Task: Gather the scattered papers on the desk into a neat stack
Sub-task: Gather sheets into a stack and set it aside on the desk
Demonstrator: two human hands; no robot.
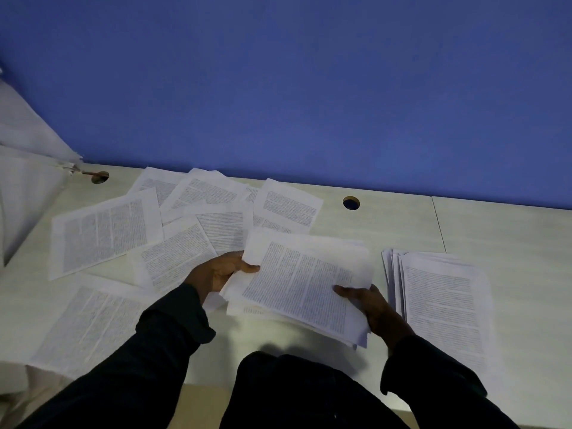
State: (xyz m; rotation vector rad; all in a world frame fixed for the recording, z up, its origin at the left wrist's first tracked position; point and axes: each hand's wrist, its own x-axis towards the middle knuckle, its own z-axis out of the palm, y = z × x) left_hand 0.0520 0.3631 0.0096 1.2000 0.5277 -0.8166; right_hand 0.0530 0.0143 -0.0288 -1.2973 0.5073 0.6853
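I have a bundle of printed sheets in both hands, lifted a little off the pale desk near its middle. My left hand grips the bundle's left edge with the thumb laid on top of the page, and my right hand clasps the near right corner, thumb over the print and fingers underneath. The sheets in the bundle are not squared up — their edges fan out at the near right corner. Just to the right, flat on the desk, lies a gathered stack, its left edges stepped rather than flush. To the left and far left, loose pages are still spread about, overlapping one another at odd angles, and one page sits alone at the near left by the desk's edge. Two round cable holes show along the far edge — one right of the scatter, one at the far left. A blue partition rises behind the desk.
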